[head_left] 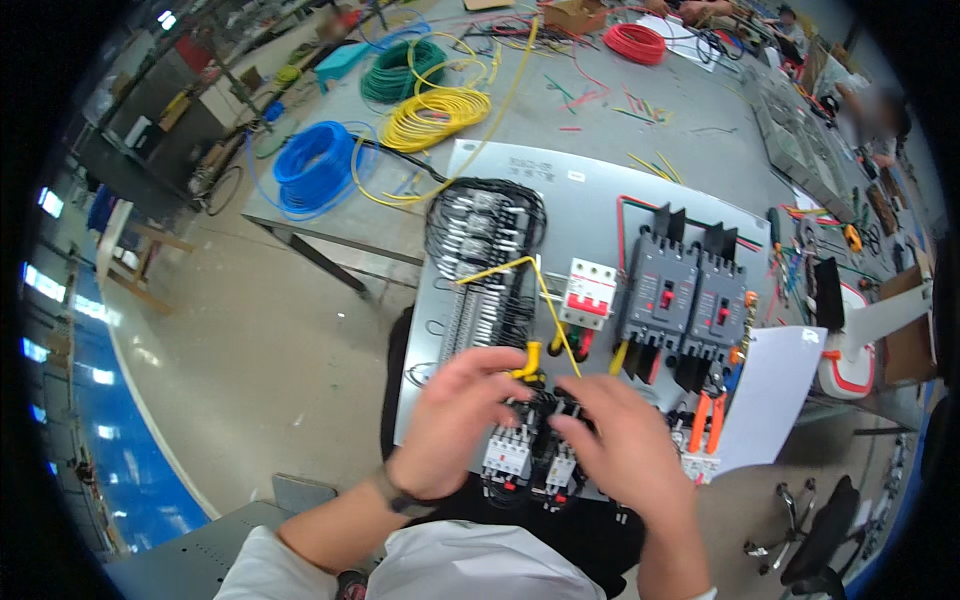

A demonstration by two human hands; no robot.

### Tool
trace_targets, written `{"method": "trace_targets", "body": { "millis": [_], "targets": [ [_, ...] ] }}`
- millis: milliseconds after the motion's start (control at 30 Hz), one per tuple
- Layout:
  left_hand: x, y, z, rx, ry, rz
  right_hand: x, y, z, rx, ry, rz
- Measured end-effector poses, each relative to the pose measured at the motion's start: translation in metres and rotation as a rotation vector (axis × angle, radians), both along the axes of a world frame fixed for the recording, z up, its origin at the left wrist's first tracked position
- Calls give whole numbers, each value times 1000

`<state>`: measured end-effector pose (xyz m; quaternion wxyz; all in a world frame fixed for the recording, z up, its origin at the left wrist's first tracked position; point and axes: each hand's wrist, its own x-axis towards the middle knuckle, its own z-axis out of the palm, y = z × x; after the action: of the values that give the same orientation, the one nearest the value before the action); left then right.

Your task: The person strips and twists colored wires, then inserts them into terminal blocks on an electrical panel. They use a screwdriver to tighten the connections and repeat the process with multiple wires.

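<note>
My left hand (pixel 447 418) curls its fingers at a short, thick yellow wire (pixel 531 364), whose bent end sits between finger and thumb. My right hand (pixel 628 447) is to the right, thumb and forefinger apart above the contactors. A long, thin yellow wire (pixel 545 290) with a sharp bend runs down to the right hand's fingers, which hide its lower end. Beneath both hands are two black-and-white contactors, a left one (pixel 507 455) and a right one (pixel 561 470), partly covered by fingers. They sit on the near edge of a metal mounting plate (pixel 590 215).
On the plate are a small white-and-red breaker (pixel 588 293), two large grey breakers (pixel 660 290) and a bundled black wire harness (pixel 485 225). Orange-handled pliers (pixel 707 420) lie by white paper (pixel 775 400). Blue (pixel 312 165), yellow (pixel 435 118), green (pixel 402 72) and red (pixel 635 44) wire coils lie farther back.
</note>
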<state>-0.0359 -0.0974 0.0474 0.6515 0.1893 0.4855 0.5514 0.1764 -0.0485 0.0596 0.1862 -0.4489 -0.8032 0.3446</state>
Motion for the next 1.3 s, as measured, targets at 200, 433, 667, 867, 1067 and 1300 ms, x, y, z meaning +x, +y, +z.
{"method": "trace_targets", "body": {
  "millis": [200, 433, 667, 867, 1067, 1300],
  "targets": [
    [-50, -52, -11, -49, -7, 168, -57, 13, -23, -44, -344, 164],
    [-45, -62, -25, -78, -120, 137, -55, 15, -26, -138, -321, 170],
    [-33, -51, -20, -104, -168, 33, -78, 13, -33, -158, -354, -6],
    [-30, -50, -24, -83, -163, 60, -73, 7, -47, -87, -174, -154],
    [-22, -40, -9, -30, -108, 83, -64, -1, -23, -48, -69, -227],
    [-16, -29, 0, 30, -168, 72, 9, -11, 21, -163, -27, -104]
  ]
}}
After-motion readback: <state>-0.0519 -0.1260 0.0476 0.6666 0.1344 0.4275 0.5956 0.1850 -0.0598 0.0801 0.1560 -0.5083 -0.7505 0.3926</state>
